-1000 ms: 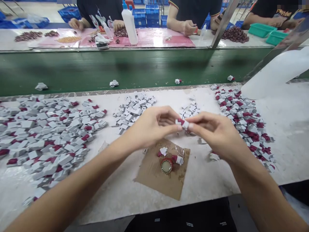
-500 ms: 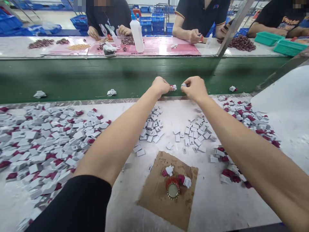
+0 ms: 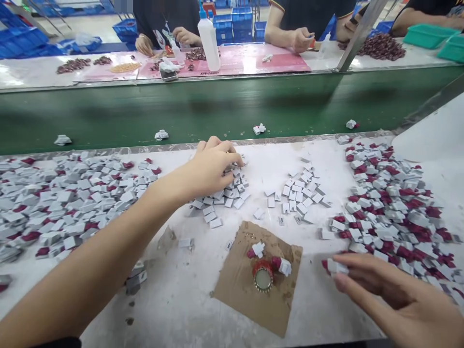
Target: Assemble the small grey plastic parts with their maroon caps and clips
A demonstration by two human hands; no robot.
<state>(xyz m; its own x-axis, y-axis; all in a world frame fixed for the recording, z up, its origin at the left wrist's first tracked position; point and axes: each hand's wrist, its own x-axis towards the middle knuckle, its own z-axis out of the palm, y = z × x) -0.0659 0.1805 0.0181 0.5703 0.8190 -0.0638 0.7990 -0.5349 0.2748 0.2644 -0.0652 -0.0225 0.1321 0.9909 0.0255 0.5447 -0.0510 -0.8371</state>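
My left hand [image 3: 215, 162] reaches over the middle heap of small pale grey blocks [image 3: 237, 191]. Its thumb and forefinger are apart above the blocks, and I make out nothing held between them. At the lower right, my right hand [image 3: 395, 290] pinches a grey-and-maroon piece [image 3: 336, 267] between thumb and fingertips, beside the right-hand pile of grey-and-maroon pieces [image 3: 395, 203]. Between the hands lies a brown cardboard sheet [image 3: 242, 290], with a red bottle cap [image 3: 263, 278] and two grey-and-maroon pieces on it.
Another block heap [image 3: 299, 193] lies right of centre, and a large pile of grey-and-maroon pieces [image 3: 79, 193] fills the left. A green belt [image 3: 203, 104] carries several pieces. Beyond it, co-workers sit at a table with a white bottle [image 3: 210, 46]. A metal post [image 3: 362, 36] slants up.
Both hands have come back from the belt, where a grey-and-maroon piece now lies. The left went to the middle heap. The right moved down and right and pinches a piece by the right-hand pile.
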